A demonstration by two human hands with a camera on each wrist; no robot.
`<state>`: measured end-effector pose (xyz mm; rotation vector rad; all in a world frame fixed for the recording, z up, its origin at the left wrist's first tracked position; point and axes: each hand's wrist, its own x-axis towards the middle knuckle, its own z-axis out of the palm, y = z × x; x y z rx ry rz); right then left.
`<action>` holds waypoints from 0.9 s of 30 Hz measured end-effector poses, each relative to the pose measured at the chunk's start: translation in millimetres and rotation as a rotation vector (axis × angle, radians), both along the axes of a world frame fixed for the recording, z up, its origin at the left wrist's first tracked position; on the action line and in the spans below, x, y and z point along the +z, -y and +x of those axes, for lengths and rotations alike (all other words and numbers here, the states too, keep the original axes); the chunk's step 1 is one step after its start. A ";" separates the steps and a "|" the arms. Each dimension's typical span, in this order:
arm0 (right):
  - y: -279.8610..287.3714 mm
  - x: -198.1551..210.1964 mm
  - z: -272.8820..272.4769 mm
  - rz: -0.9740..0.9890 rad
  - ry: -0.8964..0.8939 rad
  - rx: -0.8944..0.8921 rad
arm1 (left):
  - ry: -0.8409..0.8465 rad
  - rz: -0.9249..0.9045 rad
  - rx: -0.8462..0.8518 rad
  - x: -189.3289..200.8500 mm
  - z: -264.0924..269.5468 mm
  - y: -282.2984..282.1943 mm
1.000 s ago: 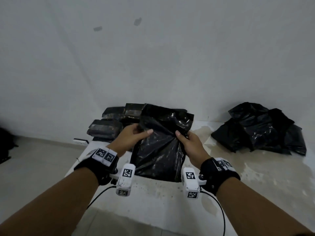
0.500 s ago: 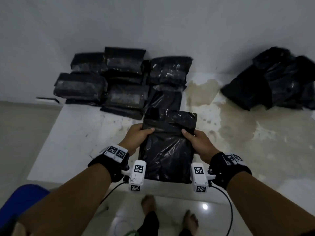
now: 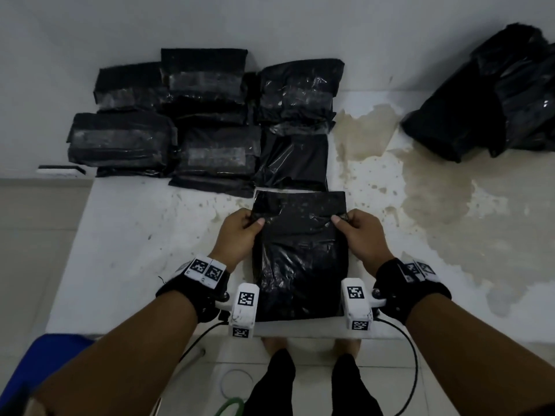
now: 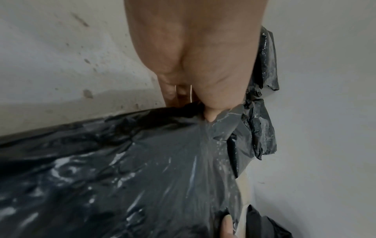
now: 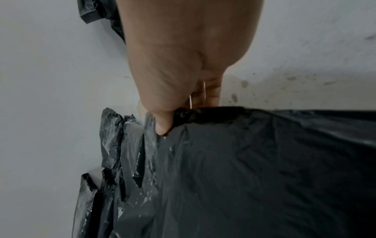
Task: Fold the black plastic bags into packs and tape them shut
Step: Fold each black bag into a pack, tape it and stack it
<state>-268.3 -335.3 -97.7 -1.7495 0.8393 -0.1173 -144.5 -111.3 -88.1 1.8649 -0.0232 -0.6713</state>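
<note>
the bag lies flat on the table near its front edge. left hand and right hand each pinch a side edge, thumbs on top.

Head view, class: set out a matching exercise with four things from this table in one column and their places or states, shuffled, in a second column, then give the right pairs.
Things
1. black bag
2. taped packs
3. loose bag heap
4. blue object

Places or states
A. stacked at the table's far left, against the wall
B. below the table's near left corner
C. flat at the near edge, pinched by the left hand and right hand
D. crumpled at the far right

Pairs: 1-C, 2-A, 3-D, 4-B
</note>
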 end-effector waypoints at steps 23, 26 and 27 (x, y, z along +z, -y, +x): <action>16.3 12.4 15.3 0.150 -0.060 0.145 | -0.055 -0.064 -0.193 15.7 13.4 2.3; 16.1 13.2 18.4 0.159 -0.039 0.112 | -0.013 -0.063 -0.215 17.4 16.3 2.9; 16.1 14.6 19.0 0.161 -0.029 0.100 | -0.004 -0.066 -0.209 18.3 17.0 2.6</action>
